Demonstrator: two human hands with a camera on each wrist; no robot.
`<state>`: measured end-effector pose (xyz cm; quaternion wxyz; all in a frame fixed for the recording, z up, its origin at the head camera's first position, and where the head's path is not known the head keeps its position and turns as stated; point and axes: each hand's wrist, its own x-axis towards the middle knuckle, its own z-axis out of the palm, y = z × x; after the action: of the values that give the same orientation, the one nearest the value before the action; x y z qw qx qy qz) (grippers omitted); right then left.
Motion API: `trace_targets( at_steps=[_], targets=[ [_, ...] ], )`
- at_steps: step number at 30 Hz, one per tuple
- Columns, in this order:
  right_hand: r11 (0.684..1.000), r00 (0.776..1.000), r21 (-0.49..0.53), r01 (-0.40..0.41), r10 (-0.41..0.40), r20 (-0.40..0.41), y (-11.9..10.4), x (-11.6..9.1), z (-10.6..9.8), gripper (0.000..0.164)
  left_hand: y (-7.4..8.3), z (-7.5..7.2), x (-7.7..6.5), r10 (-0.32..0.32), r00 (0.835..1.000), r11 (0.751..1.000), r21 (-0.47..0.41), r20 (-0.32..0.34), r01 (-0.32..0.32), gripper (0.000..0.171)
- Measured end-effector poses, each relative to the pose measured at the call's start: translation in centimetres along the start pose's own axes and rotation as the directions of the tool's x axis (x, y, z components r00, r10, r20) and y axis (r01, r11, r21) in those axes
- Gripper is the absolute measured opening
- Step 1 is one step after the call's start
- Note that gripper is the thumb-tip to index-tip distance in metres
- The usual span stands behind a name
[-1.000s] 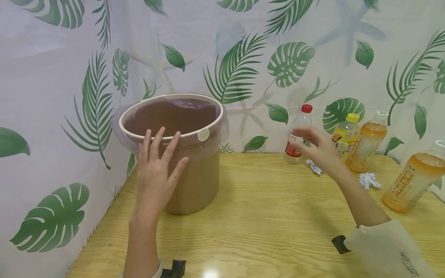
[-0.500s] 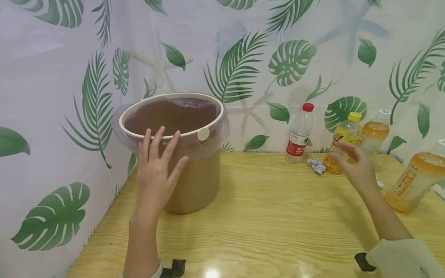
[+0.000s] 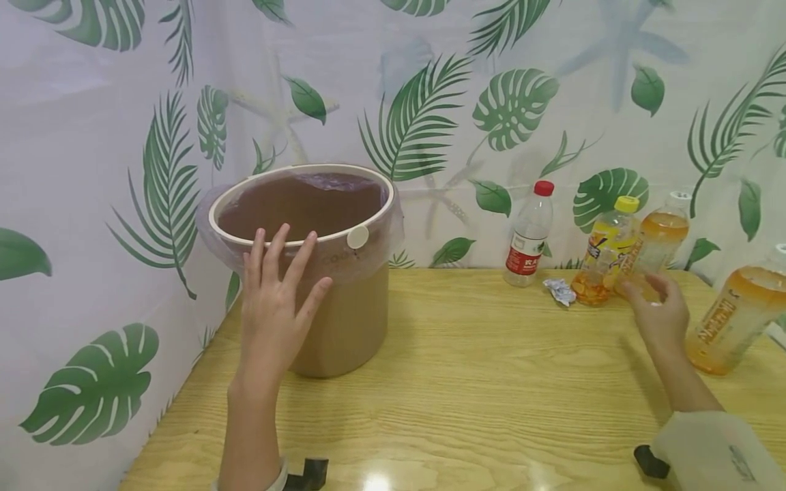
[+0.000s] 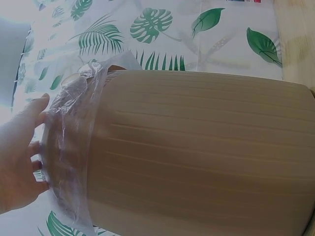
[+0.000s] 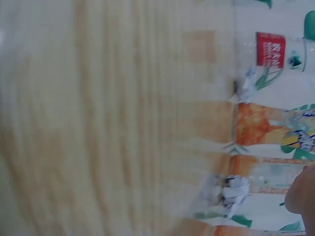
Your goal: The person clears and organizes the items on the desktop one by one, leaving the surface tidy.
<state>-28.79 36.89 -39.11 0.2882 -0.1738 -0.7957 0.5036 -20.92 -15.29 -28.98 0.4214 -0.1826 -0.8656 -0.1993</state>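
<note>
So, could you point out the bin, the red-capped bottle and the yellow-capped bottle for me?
Bin (image 3: 351, 314): head view, on its brown outer wall.
Red-capped bottle (image 3: 527, 248): head view, on its label.
Yellow-capped bottle (image 3: 603, 251): head view, on its label.

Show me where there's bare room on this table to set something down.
The widest bare patch of the wooden table lies between the trash bin and the right hand, in front of the red-capped bottle. The right side is crowded: the yellow-capped bottle, two white-capped bottles and crumpled paper.
</note>
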Motion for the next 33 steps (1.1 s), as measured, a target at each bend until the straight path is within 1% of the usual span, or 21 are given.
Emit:
trace_targets(
  at_steps=[7, 12, 15, 20, 23, 27, 33],
  targets=[
    [0.996, 0.996, -0.068, -0.066, 0.061, -0.071, 2.7, 0.8, -0.2, 0.058, 0.0, 0.0, 0.0, 0.004, 1.000, 1.000, 0.003, -0.005, -0.004, 0.059],
    [0.982, 0.987, -0.099, -0.158, 0.154, -0.051, 4.0, 1.5, -0.5, 0.063, 0.0, 0.0, 0.0, -0.002, 1.000, 1.000, 0.006, 0.003, 0.001, 0.059],
    [0.974, 0.979, -0.099, -0.202, 0.202, -0.017, 4.6, 1.8, -0.6, 0.067, -0.1, 0.0, 0.0, -0.002, 1.000, 1.000, 0.009, 0.001, 0.002, 0.059],
    [0.973, 0.980, -0.122, -0.195, 0.198, 0.015, 5.5, 2.1, -0.7, 0.068, 0.0, 0.0, 0.0, -0.001, 1.000, 1.000, 0.015, -0.001, 0.001, 0.059],
    [0.969, 0.981, -0.154, -0.191, 0.196, 0.015, 6.1, 2.2, -0.9, 0.068, 0.0, -0.1, 0.0, -0.008, 1.000, 1.000, 0.019, 0.005, 0.008, 0.059],
    [0.966, 0.980, -0.165, -0.197, 0.201, 0.006, 6.7, 2.1, -1.2, 0.067, 0.1, 0.0, 0.0, -0.011, 1.000, 1.000, 0.021, 0.007, 0.011, 0.059],
    [0.968, 0.985, -0.183, -0.169, 0.173, 0.007, 7.5, 1.9, -1.6, 0.067, 0.1, 0.0, -0.1, -0.010, 1.000, 1.000, 0.017, 0.007, 0.009, 0.059]
  ],
)
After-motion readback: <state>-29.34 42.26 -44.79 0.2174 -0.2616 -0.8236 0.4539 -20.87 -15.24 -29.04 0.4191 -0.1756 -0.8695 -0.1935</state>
